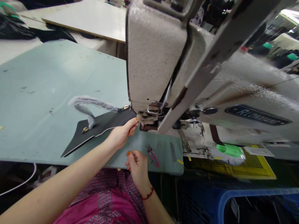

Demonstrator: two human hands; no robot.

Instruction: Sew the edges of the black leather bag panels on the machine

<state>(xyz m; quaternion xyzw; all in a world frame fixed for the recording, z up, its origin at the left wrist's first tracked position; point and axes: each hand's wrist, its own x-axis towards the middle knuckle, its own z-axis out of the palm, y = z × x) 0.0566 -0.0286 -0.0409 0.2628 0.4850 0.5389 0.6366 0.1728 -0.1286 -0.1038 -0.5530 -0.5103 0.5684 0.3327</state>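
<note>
A black leather-like bag panel (108,122) lies on the green work table, its front edge showing a pale line. It carries gold-coloured metal fittings and a handle wrapped in white film (91,101), which arches up to the left. My left hand (122,133) is closed on the panel's right end, close beside the sewing machine head (156,59). The needle area is mostly hidden behind the machine's parts. Nearer my body, my right hand (138,161) is curled shut at the table's front edge; whatever its fingers hold, if anything, is hidden.
Thread snips (152,156) with pink handles lie right of my right hand. A slanted metal bar (210,62) crosses in front of the machine. A yellow crate (259,166) and a blue basket (220,199) stand at lower right. A white board (93,18) lies at the back.
</note>
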